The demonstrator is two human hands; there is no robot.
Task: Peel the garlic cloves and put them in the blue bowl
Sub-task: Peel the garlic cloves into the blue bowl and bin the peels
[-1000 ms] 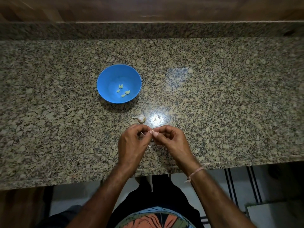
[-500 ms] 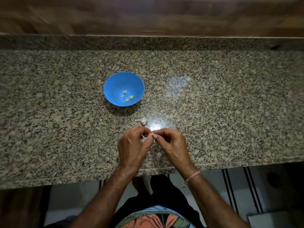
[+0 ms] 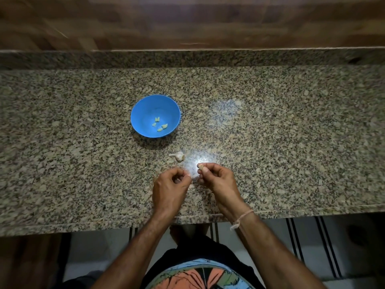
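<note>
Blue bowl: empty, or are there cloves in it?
Not empty. The bowl holds a few pale peeled cloves lying loose on its floor; it is mostly bare blue inside.

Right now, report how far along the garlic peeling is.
Done: a few peeled cloves lie in the blue bowl. In hand: the right hand pinches one clove at its fingertips; the left hand is curled beside it, contents unclear. Left: that clove, plus the garlic bulb on the counter.

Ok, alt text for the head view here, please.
Over a granite counter, the right hand pinches a garlic clove while the left hand is curled beside it. Ahead sit a garlic bulb and a blue bowl holding peeled cloves.
</note>
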